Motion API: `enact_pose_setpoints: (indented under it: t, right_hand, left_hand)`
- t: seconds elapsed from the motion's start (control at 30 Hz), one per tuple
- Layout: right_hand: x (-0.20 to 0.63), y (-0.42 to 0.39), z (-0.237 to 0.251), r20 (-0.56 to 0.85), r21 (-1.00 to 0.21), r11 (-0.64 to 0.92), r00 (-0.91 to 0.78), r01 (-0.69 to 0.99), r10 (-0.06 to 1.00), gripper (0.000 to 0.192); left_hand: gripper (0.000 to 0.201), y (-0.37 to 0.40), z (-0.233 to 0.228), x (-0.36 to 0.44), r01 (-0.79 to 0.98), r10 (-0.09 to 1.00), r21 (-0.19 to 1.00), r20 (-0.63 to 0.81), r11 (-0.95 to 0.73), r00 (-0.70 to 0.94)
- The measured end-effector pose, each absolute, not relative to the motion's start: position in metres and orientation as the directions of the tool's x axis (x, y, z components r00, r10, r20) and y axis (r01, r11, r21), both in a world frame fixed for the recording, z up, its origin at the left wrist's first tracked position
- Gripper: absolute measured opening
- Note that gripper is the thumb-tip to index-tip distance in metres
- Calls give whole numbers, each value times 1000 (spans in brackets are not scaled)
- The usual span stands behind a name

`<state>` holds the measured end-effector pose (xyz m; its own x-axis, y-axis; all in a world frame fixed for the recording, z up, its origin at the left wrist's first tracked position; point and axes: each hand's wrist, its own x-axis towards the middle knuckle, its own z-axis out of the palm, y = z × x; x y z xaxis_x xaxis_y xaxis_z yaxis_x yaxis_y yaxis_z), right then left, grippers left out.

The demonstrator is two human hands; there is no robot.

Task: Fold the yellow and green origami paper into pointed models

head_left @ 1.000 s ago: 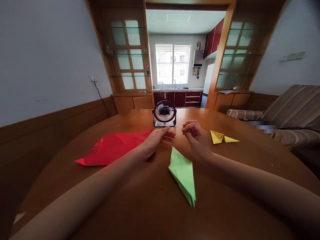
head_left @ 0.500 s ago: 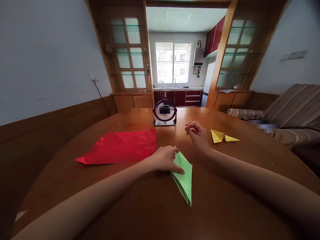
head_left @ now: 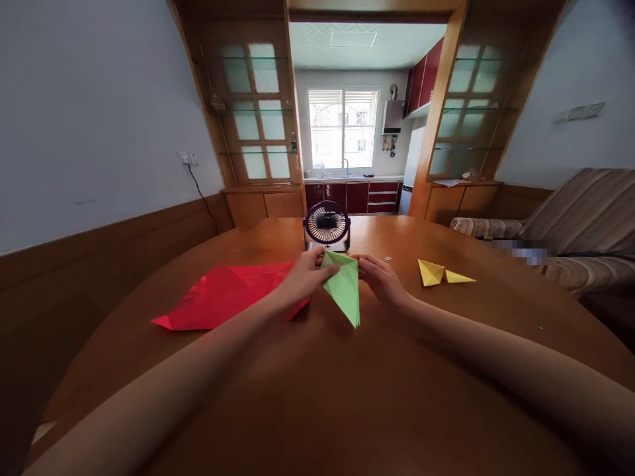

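A folded green paper shape (head_left: 344,288) is lifted off the round wooden table (head_left: 317,396), its long point hanging down toward me. My left hand (head_left: 303,276) grips its upper left corner. On the other side, my right hand (head_left: 380,277) pinches the upper right edge. Both hands sit just in front of a small dark desk fan (head_left: 326,226). A creased red paper sheet (head_left: 228,295) lies flat under and left of my left hand.
A folded yellow paper piece (head_left: 441,272) lies on the table to the right. A striped sofa (head_left: 570,225) stands past the table's right edge. Wood-panelled wall runs along the left; a kitchen opens behind the fan.
My left hand picked the green paper off the table and raised it toward the fan. My right hand moved in from the right and took hold of its other side.
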<state>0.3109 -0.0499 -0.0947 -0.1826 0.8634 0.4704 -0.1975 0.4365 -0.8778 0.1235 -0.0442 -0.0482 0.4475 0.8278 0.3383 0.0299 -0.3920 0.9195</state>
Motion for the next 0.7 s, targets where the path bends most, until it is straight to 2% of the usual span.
enact_pose_setpoints:
  t: [0.13, 0.27, 0.37, 0.47, 0.53, 0.63, 0.7]
  right_hand:
    - [308, -53, -98, 363, -927, 309, -295, -214, 884, 35]
    - [306, -54, -104, 249, -956, 188, -286, -225, 925, 33]
    - [306, -52, -109, 180, -944, 106, -217, -314, 959, 34]
    - [307, -50, -111, 123, -940, 58, -174, -335, 977, 38]
    - [308, -49, -111, 118, -950, 70, -144, -303, 983, 41]
    - [310, -48, -111, 141, -971, 110, -138, -214, 980, 46]
    - [312, -47, -111, 155, -979, 131, -151, -160, 976, 51]
  left_hand:
    - [42, -38, -54, 123, 36, 831, 894, 399, -446, 388]
    - [67, -40, -56, 123, 56, 814, 857, 465, -513, 348]
    - [73, -43, -51, 118, 158, 729, 755, 522, -637, 443]
    - [80, -42, -46, 112, 237, 654, 674, 471, -699, 592]
    - [69, -39, -47, 109, 227, 673, 734, 393, -640, 626]
    - [40, -31, -53, 109, 145, 746, 886, 271, -440, 608]
    - [30, -25, -59, 109, 111, 791, 946, 186, -305, 583]
